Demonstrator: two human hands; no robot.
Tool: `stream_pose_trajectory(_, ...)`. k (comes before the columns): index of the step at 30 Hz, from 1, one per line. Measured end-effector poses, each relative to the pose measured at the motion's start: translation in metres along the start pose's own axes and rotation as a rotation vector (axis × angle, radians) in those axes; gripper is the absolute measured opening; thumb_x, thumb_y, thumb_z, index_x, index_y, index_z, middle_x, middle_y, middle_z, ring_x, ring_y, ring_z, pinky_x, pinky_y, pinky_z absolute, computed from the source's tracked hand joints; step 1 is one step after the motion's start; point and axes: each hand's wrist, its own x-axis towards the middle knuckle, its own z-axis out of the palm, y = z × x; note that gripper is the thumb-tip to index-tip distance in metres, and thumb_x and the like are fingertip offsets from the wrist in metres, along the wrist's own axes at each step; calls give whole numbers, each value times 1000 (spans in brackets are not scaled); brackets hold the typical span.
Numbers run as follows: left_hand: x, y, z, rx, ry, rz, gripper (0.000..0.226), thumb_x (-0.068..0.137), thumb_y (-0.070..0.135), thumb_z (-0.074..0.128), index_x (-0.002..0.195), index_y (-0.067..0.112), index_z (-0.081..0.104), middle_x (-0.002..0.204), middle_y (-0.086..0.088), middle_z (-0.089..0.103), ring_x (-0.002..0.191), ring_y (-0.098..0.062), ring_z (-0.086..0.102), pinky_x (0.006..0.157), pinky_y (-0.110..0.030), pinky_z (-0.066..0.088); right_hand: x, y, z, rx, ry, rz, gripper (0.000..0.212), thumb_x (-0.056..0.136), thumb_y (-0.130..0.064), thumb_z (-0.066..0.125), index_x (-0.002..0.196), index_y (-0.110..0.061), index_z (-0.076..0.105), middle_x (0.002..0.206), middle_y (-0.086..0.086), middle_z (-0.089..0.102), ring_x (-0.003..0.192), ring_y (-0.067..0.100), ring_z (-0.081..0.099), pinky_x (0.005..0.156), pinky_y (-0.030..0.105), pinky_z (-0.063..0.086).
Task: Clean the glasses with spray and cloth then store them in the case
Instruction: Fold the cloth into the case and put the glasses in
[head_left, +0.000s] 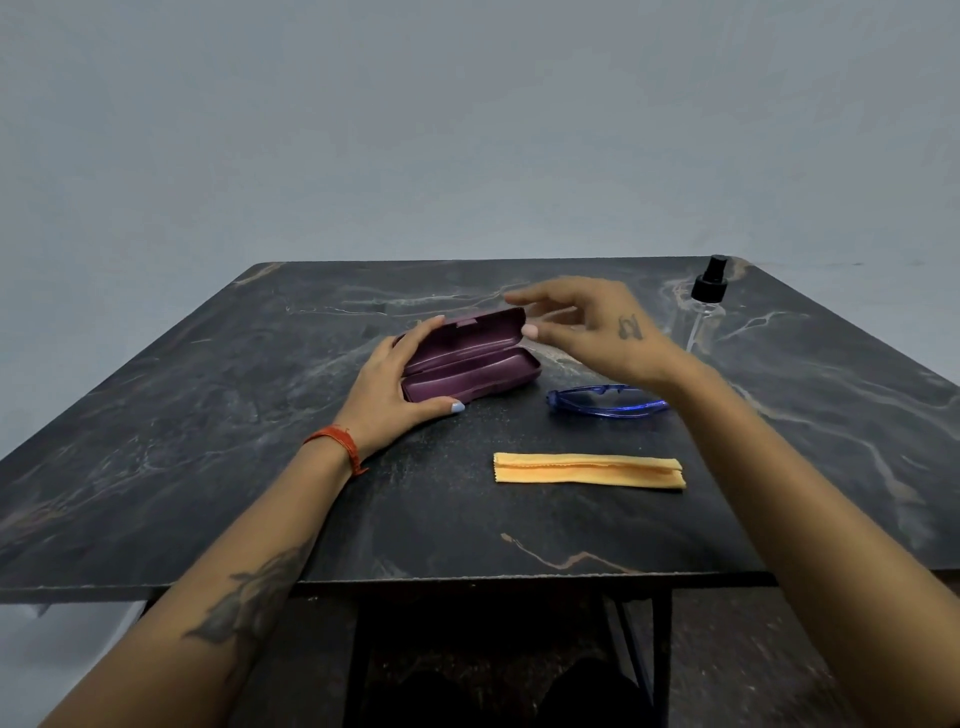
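A purple glasses case (470, 358) lies open in the middle of the dark marble table (208, 467), its lid raised and nothing visible inside. My left hand (395, 387) grips the case's left end. My right hand (587, 325) hovers at the lid's right end with fingers spread, the thumb touching the lid's corner. Blue-framed glasses (605, 399) lie folded on the table just right of the case, partly under my right wrist. A folded orange cloth (589, 470) lies nearer to me. A clear spray bottle (706, 306) with a black nozzle stands at the far right.
The table's near edge (467, 579) runs across below the cloth, with black legs beneath. A plain grey wall stands behind the table. An orange thread band circles my left wrist (337, 447).
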Motion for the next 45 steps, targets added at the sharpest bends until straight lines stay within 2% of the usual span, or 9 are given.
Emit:
stream_pose_trajectory(3, -1, 2, 0, 21, 5, -4, 88, 51, 65, 68, 128, 61, 25, 132, -4, 40, 124, -24, 44, 103, -49, 41, -30, -2, -10, 22, -105, 71, 29, 86, -18, 66, 115, -22, 65, 100, -16, 64, 95, -1, 62, 86, 14, 50)
stream_pose_trajectory(11, -2, 2, 1, 37, 4, -16, 87, 51, 67, 68, 126, 65, 24, 133, -4, 39, 124, -25, 44, 102, -50, 41, -66, 21, -4, -173, -294, 197, 25, 83, -28, 70, 107, -21, 71, 103, -7, 71, 88, -4, 61, 78, 8, 45)
stream_pose_trajectory(17, -3, 4, 1, 37, 2, -20, 86, 51, 67, 68, 124, 68, 23, 134, -5, 39, 125, -26, 43, 102, -51, 41, -63, 16, -5, -83, -451, 284, 27, 75, -16, 78, 101, -15, 70, 78, -10, 66, 66, -11, 58, 63, 5, 42)
stream_pose_trajectory(23, -4, 5, 1, 46, 6, -19, 87, 53, 65, 69, 126, 66, 23, 135, -6, 38, 126, -26, 42, 103, -51, 40, -55, 13, -6, -85, -557, 351, 25, 74, -14, 79, 96, -19, 68, 76, -6, 65, 66, -3, 58, 62, 8, 41)
stream_pose_trajectory(30, -4, 7, 1, 66, 21, 13, 86, 67, 37, 78, 134, 50, 27, 133, -7, 40, 124, -25, 42, 104, -49, 39, -45, 6, -6, -120, -659, 317, 16, 79, -10, 73, 87, -22, 70, 77, -12, 63, 66, -8, 56, 60, 6, 40)
stream_pose_trajectory(33, -4, 7, 0, 69, 23, 18, 85, 66, 38, 79, 133, 50, 28, 133, -7, 40, 124, -23, 41, 104, -48, 39, -38, 5, -5, -128, -700, 319, 16, 80, -11, 72, 84, -26, 67, 79, -11, 63, 69, -4, 57, 63, 11, 41)
stream_pose_trajectory(37, -4, 5, 0, 33, 16, 13, 86, 63, 43, 80, 130, 56, 28, 131, -3, 41, 123, -22, 43, 103, -49, 40, -22, 0, -7, 30, -781, 371, 13, 83, -3, 67, 89, -15, 66, 76, -5, 67, 68, 0, 61, 64, 17, 48)
stream_pose_trajectory(40, -3, 5, 0, 4, 4, -3, 87, 55, 56, 77, 127, 62, 28, 130, 1, 41, 122, -21, 45, 102, -47, 42, -3, 0, -6, 66, -835, 370, 15, 86, -1, 63, 95, -13, 67, 88, 0, 68, 82, 9, 63, 79, 26, 53)
stream_pose_trajectory(45, -2, 4, 0, -22, -2, 12, 83, 54, 59, 69, 127, 61, 30, 126, -1, 44, 116, -19, 50, 97, -45, 47, 31, -5, -3, 111, -829, 344, 16, 88, 2, 59, 96, -10, 67, 86, 3, 69, 79, 13, 65, 70, 23, 55)
